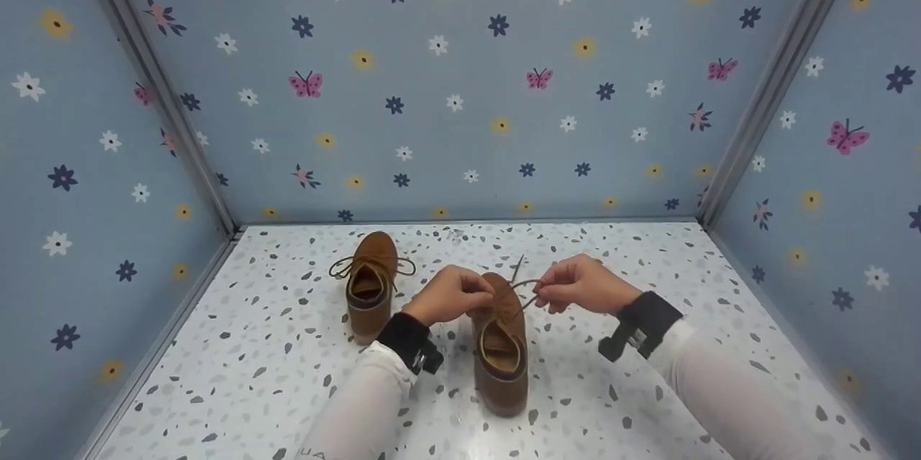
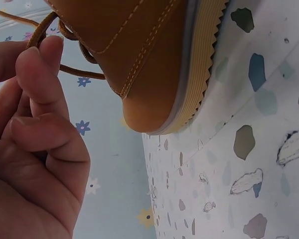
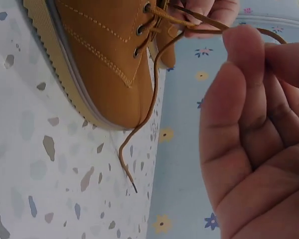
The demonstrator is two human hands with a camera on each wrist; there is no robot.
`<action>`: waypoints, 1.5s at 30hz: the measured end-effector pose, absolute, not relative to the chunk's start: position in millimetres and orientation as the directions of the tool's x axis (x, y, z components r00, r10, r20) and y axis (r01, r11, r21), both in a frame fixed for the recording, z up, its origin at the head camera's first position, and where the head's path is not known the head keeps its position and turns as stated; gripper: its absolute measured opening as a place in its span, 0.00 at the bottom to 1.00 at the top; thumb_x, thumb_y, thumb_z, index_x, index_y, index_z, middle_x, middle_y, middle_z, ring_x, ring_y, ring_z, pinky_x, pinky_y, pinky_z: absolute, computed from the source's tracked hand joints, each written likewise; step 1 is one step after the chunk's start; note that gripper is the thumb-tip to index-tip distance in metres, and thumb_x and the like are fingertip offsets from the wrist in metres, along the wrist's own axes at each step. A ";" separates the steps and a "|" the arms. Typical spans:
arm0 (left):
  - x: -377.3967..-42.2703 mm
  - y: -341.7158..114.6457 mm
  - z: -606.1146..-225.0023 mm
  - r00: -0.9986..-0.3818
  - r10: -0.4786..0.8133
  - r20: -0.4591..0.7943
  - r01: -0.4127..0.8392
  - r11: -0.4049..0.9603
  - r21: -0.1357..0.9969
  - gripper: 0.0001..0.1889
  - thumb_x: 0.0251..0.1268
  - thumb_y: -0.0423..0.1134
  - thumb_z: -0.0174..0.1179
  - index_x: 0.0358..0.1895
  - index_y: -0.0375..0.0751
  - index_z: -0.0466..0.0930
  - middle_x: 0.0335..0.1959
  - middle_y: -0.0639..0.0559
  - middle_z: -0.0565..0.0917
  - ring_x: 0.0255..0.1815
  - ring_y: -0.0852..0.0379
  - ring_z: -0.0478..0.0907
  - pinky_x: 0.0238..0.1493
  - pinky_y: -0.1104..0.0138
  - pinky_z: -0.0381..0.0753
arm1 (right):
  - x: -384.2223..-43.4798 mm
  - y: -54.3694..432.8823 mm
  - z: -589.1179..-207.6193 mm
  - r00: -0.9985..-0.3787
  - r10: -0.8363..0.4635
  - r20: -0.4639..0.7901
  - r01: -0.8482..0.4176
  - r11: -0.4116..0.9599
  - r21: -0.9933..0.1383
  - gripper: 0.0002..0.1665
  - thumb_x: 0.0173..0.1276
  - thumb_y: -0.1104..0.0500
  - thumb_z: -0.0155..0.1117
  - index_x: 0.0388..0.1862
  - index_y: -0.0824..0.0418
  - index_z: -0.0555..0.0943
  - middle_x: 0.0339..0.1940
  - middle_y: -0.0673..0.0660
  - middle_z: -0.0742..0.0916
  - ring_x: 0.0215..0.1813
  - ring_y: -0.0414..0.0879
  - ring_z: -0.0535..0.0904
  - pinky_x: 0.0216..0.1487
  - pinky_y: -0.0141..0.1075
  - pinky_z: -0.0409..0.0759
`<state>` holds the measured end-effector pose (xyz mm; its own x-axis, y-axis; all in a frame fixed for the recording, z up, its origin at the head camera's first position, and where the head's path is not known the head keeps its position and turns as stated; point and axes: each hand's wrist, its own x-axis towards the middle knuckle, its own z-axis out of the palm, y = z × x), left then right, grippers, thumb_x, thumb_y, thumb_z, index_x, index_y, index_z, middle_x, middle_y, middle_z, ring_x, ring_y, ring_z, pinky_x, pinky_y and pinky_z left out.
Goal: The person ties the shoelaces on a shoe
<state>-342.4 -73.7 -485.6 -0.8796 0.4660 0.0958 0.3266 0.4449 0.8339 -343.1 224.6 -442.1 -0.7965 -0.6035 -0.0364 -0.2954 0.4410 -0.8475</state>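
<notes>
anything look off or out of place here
Nothing looks spilled or damaged. One mismatch: the left shoe has a bow, while the right shoe has a lace without one, one end dangling loose, parts pinched in the left fingers and right fingers.

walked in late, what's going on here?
A person is working the lace of one brown shoe with both bare hands. The left hand pinches the lace over the front of the shoe, while the right hand holds part of it out to the right. One lace end hangs loose past the toe, and no finished bow shows on this shoe. The other shoe stands to its left, its lace in what looks like a bow.
</notes>
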 end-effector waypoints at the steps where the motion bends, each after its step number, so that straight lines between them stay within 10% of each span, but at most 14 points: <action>1: -342.5 -73.3 -485.9 -0.881 0.462 0.097 0.324 0.443 0.836 0.06 0.71 0.39 0.67 0.43 0.47 0.92 0.40 0.52 0.93 0.37 0.65 0.86 0.42 0.69 0.84 | -340.6 222.2 -442.3 -0.797 -0.604 -0.011 -0.315 0.431 -0.846 0.13 0.74 0.60 0.67 0.48 0.69 0.88 0.40 0.63 0.93 0.34 0.39 0.89 0.42 0.35 0.89; 8: -341.8 -70.5 -486.5 -0.892 0.441 0.098 0.304 0.426 0.852 0.05 0.69 0.40 0.68 0.40 0.47 0.92 0.36 0.52 0.93 0.33 0.64 0.86 0.39 0.69 0.85 | -320.1 209.2 -446.5 -0.737 -0.632 0.240 -0.585 0.418 -0.694 0.07 0.73 0.59 0.70 0.42 0.60 0.91 0.36 0.60 0.94 0.34 0.41 0.90 0.39 0.32 0.88; 17: -342.4 -69.1 -487.9 -0.890 0.441 0.116 0.313 0.406 0.859 0.04 0.69 0.39 0.69 0.38 0.45 0.92 0.33 0.50 0.93 0.30 0.62 0.87 0.37 0.68 0.86 | -304.2 198.3 -451.0 -0.471 -0.717 0.513 -0.881 0.412 -0.233 0.05 0.70 0.63 0.73 0.42 0.57 0.91 0.35 0.50 0.94 0.34 0.39 0.89 0.37 0.31 0.86; 24: -343.6 -70.7 -489.4 -0.885 0.447 0.130 0.327 0.398 0.857 0.04 0.69 0.38 0.68 0.38 0.45 0.93 0.34 0.50 0.93 0.31 0.63 0.87 0.39 0.68 0.86 | -300.8 192.9 -451.5 -0.327 -0.737 0.592 -0.928 0.369 -0.053 0.08 0.65 0.68 0.75 0.41 0.57 0.90 0.32 0.52 0.93 0.33 0.39 0.89 0.37 0.30 0.86; 45: -342.1 -69.9 -490.1 -0.886 0.441 0.145 0.340 0.404 0.849 0.05 0.68 0.39 0.68 0.39 0.45 0.93 0.33 0.50 0.92 0.28 0.66 0.82 0.35 0.70 0.81 | -300.8 175.0 -465.2 -0.156 -0.819 0.553 -0.937 0.299 0.178 0.07 0.62 0.65 0.77 0.34 0.55 0.87 0.23 0.47 0.87 0.22 0.37 0.79 0.27 0.27 0.79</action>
